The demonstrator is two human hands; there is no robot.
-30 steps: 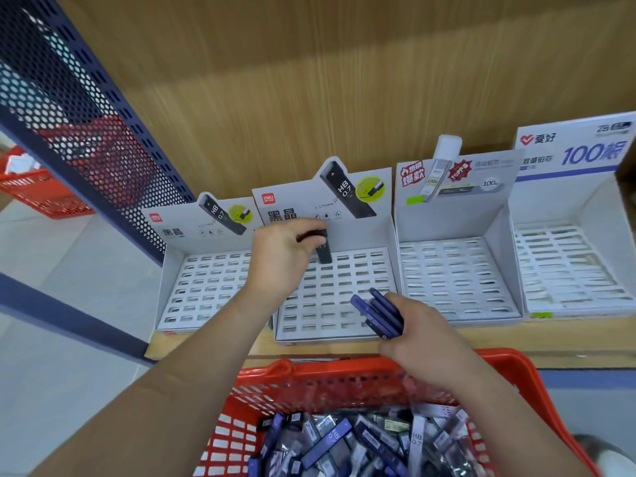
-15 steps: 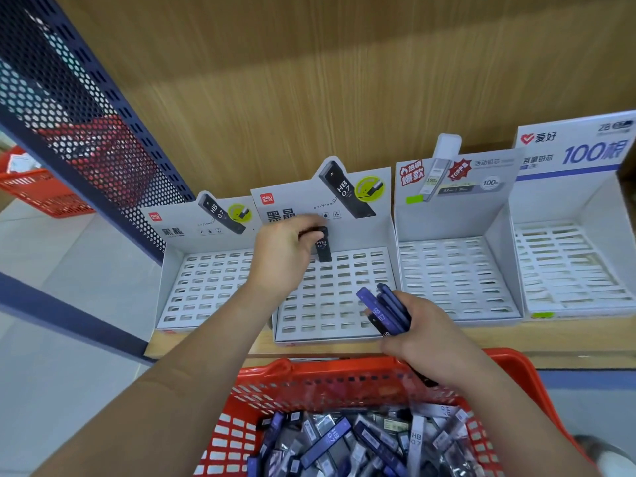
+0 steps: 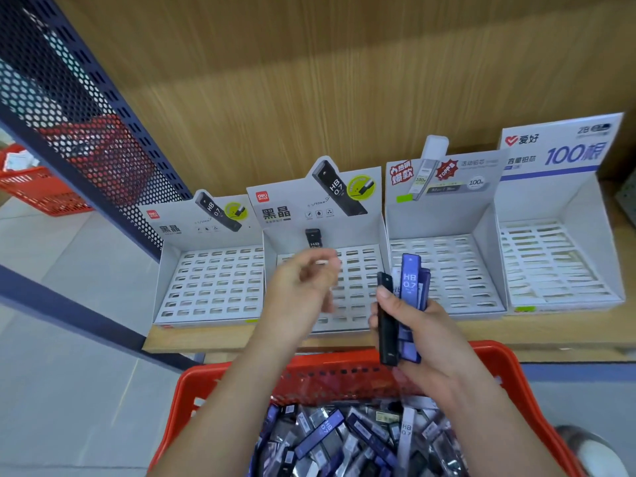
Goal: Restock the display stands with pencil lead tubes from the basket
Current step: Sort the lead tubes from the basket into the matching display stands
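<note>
In the right hand (image 3: 409,325), a black tube (image 3: 385,335) and several blue tubes (image 3: 411,284) are gripped upright as one bundle, fingers curled round them, just in front of the 2nd stand (image 3: 361,266) from the left. The left hand (image 3: 303,280) is blurred over that stand's grid, its fingers loosely curled with nothing seen in them. A slip is judged the likeliest fault: the black tube sits at the bundle's edge, pinned mostly by the thumb, and could be lost when 1 piece is pulled free. The standing tube (image 3: 313,238), set in the back row close behind the left hand, could be knocked over by a careless pass. Blue tubes could also be slotted into a stand printed for black ones. Counted: 4 display stands (image 3: 444,270), 1 tube slotted, 1 black and at least 2 blue tubes in hand, 1 basket (image 3: 509,380) holding loose tubes (image 3: 330,438) too many to count.
</note>
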